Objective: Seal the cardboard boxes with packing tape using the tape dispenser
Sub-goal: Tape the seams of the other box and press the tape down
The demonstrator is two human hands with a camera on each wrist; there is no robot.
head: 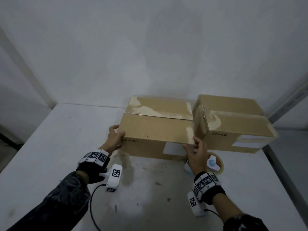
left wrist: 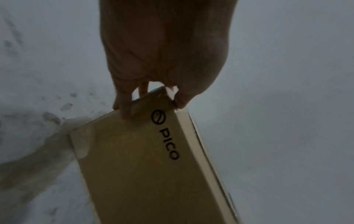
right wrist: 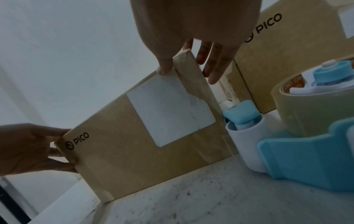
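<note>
A closed cardboard box [head: 156, 130] printed PICO stands mid-table, with shiny tape over its top seam. My left hand [head: 118, 131] grips its near left top corner, thumb on the lid and fingers down the left side; in the left wrist view the left hand [left wrist: 151, 104] pinches that corner. My right hand [head: 191, 144] holds the near right top corner, thumb on the front edge and fingers along the right side [right wrist: 188, 71]. The blue and white tape dispenser [head: 214, 164] with its tape roll [right wrist: 306, 103] lies on the table just behind my right wrist, untouched.
A second PICO box [head: 233, 124], also taped, stands right of the first, almost touching it. The white table [head: 150, 194] is scuffed and stained in front of the boxes. A wall runs close behind; the table's right edge [head: 276, 164] lies just past the second box.
</note>
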